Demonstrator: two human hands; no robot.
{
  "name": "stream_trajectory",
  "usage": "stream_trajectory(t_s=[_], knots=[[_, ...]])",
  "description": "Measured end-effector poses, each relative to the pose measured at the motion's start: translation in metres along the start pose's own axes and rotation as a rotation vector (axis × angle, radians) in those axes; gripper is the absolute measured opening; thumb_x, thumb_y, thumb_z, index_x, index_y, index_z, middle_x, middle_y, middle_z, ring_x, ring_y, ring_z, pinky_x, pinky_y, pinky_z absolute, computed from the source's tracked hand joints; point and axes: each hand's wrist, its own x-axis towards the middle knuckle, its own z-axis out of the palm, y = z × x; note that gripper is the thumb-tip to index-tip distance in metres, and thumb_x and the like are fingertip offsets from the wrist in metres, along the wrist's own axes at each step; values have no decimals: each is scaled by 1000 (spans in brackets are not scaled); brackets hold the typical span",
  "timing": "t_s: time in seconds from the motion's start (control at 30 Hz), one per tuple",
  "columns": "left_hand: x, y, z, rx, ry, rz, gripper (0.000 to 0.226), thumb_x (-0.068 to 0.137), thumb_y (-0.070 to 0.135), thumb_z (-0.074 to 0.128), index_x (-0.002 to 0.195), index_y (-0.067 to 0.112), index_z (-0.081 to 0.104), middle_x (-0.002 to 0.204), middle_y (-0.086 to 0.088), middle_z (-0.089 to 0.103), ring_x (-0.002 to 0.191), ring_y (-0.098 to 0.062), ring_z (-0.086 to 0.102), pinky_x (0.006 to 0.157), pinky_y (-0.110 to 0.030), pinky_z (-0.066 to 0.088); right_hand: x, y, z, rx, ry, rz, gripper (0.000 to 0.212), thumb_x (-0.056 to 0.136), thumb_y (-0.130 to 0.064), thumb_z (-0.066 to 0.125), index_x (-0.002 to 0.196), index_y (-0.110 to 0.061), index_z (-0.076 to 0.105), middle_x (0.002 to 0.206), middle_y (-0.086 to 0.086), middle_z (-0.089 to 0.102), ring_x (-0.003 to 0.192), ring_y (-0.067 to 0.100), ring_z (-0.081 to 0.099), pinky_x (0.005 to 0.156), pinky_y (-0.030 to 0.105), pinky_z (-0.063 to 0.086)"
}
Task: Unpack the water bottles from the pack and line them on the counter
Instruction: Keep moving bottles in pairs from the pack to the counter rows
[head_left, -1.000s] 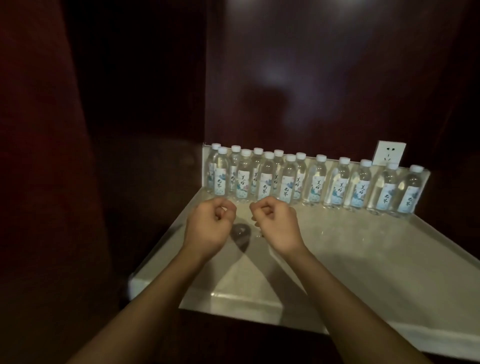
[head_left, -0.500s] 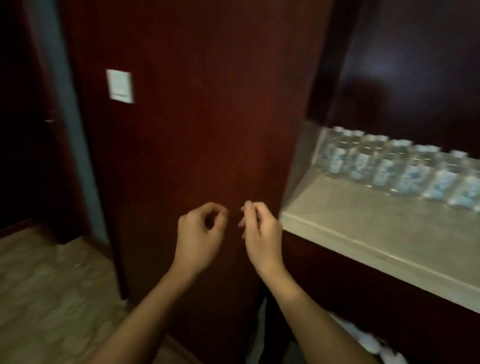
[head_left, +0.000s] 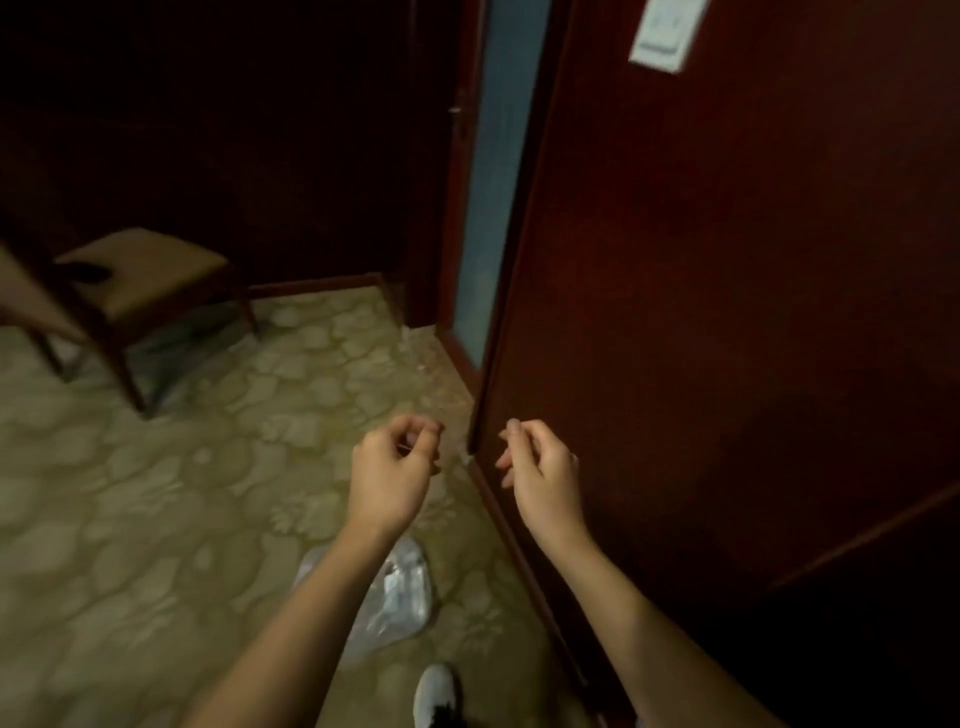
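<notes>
Two bare hands hover over the floor, each grip loosely curled and grasping nothing: the left hand (head_left: 390, 475) with thumb near fingertips, the right hand (head_left: 545, 474) beside the dark red wooden panel (head_left: 727, 312). A crumpled clear plastic wrap (head_left: 400, 597) lies on the mottled beige carpet (head_left: 156, 519) beneath the left forearm; no bottles show.

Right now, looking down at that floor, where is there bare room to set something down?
The widest bare carpet lies left of the left hand, between the chair and the crumpled plastic wrap. A smaller patch lies ahead, toward the doorway. It is tight near the shoe and wrap, along the wooden panel beside the right hand.
</notes>
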Motion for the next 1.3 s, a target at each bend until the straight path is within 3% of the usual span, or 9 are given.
stream_trajectory(t_s=[0.07, 0.2, 0.33, 0.57, 0.77, 0.9, 1.03, 1.17, 1.3], knots=[[11, -27, -12, 13, 45, -97, 18, 98, 17, 60, 90, 12, 75, 67, -6, 67, 51, -4, 61, 52, -16, 49, 10, 17, 33, 7, -82, 58, 31, 101, -33, 51, 81, -14, 64, 59, -6, 62, 60, 19, 63, 74, 49, 53], [46, -62, -23, 53, 82, -260, 17, 98, 18, 59, 89, 14, 73, 67, -2, 66, 49, -2, 61, 56, -22, 48, 37, 50, 92, 29, -226, 174, 26, 98, -36, 55, 81, -19, 63, 65, -1, 66, 67, 23, 66, 74, 50, 54], [82, -87, -20, 128, 65, -359, 15, 99, 17, 58, 94, 14, 72, 72, -3, 68, 56, -8, 63, 58, -22, 50, 65, 84, 134, 80, -358, 307, 26, 84, -57, 50, 78, -33, 59, 68, -5, 64, 69, 19, 65, 75, 50, 56], [124, -145, -29, 260, 58, -517, 24, 96, 6, 52, 95, 21, 71, 84, -3, 72, 57, 1, 67, 65, -27, 52, 84, 140, 197, 80, -504, 532, 11, 96, -31, 56, 95, -21, 63, 79, 1, 68, 73, 20, 66, 79, 46, 56], [145, -210, -14, 307, -32, -642, 27, 93, 7, 52, 90, 26, 71, 73, -3, 72, 70, -20, 71, 68, -37, 57, 79, 197, 241, 17, -632, 680, 10, 93, -38, 59, 95, -28, 61, 93, 4, 72, 89, 25, 70, 83, 42, 57], [154, -274, -7, 288, -81, -711, 19, 97, 10, 55, 93, 20, 71, 75, -6, 71, 66, -18, 69, 69, -35, 56, 70, 240, 282, 33, -664, 791, 34, 86, -53, 56, 101, -23, 61, 95, 3, 69, 88, 22, 69, 84, 46, 58], [159, -354, -4, 247, -110, -806, 19, 98, 17, 58, 88, 29, 69, 73, -5, 72, 68, -20, 68, 69, -35, 54, 58, 291, 339, -2, -677, 886, 8, 94, -36, 58, 96, -28, 57, 100, 7, 68, 97, 32, 69, 88, 52, 57], [166, -442, -2, 193, -140, -871, 14, 98, 20, 60, 93, 23, 72, 69, 1, 72, 68, -18, 69, 73, -38, 56, 52, 337, 401, -82, -667, 897, 21, 96, -28, 59, 109, -12, 63, 99, 3, 66, 97, 22, 65, 86, 32, 51], [178, -531, 7, 134, -142, -855, 14, 99, 14, 59, 93, 21, 71, 74, -1, 71, 65, -16, 67, 73, -37, 55, 47, 408, 460, -130, -696, 933, 22, 95, -24, 53, 80, -10, 62, 80, 7, 66, 81, 24, 63, 70, 31, 43]])
